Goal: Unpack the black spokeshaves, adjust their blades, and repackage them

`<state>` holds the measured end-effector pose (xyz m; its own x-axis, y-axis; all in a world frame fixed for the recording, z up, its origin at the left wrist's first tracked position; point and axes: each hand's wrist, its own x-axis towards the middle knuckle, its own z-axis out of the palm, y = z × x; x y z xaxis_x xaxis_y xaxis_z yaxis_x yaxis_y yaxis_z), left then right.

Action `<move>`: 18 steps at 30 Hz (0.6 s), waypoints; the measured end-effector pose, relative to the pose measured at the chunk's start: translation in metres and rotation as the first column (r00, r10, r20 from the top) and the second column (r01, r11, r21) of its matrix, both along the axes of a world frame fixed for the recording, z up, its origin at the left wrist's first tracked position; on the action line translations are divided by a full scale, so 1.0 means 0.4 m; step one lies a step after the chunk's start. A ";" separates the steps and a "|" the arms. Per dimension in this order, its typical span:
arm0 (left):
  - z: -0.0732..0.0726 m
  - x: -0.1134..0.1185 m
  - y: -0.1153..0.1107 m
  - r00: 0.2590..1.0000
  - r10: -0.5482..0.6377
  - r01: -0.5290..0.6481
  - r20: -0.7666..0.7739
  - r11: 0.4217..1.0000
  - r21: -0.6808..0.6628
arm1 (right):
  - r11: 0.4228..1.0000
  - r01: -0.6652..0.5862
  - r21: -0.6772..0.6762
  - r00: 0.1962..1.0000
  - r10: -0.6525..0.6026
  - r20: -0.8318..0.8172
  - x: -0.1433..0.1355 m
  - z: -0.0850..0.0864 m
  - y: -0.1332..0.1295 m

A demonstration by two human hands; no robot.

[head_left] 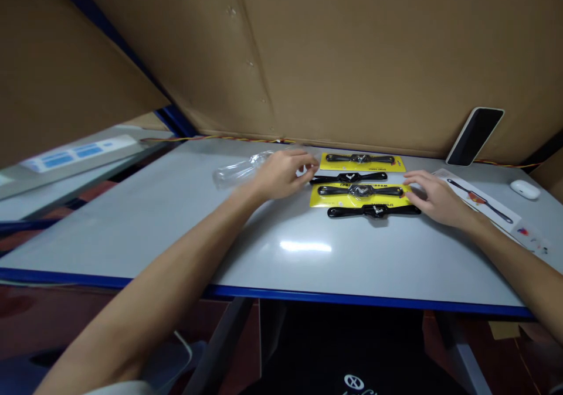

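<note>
Four rows of black spokeshaves lie across the table, two of them on yellow cards. The back one rests on a yellow card (398,164); a loose spokeshave (349,177) sits in front of it. Nearer me come a second carded spokeshave (361,190) and another loose spokeshave (376,211). My left hand (285,172) hovers at the left end of the rear loose spokeshave, fingers curved and thumb apart. On the other side my right hand (435,198) is by the right ends of the nearer two, fingers spread. Neither hand visibly grips anything.
Clear plastic packaging (237,172) lies behind my left wrist. A phone (475,137) leans on the back panel at right. A printed sheet (484,201) showing a spokeshave and a white mouse (525,189) are near my right arm. Blue trim edges the table (272,266).
</note>
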<state>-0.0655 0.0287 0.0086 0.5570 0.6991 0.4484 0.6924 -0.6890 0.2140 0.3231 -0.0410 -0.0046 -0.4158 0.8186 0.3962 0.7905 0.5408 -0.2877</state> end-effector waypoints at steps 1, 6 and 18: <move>0.005 0.021 -0.019 0.999 -0.018 0.020 0.049 0.999 -0.047 | 1.000 0.008 -0.029 1.000 -0.008 -0.007 -0.005 -0.002 -0.002; -0.004 0.098 -0.067 0.980 -0.044 0.115 0.193 0.920 -0.376 | 0.979 0.038 -0.202 0.998 -0.046 -0.035 -0.023 -0.011 -0.001; -0.030 0.080 -0.042 1.000 -0.007 0.004 -0.015 0.981 -0.194 | 0.995 0.062 -0.080 0.933 -0.086 -0.350 -0.056 -0.031 0.007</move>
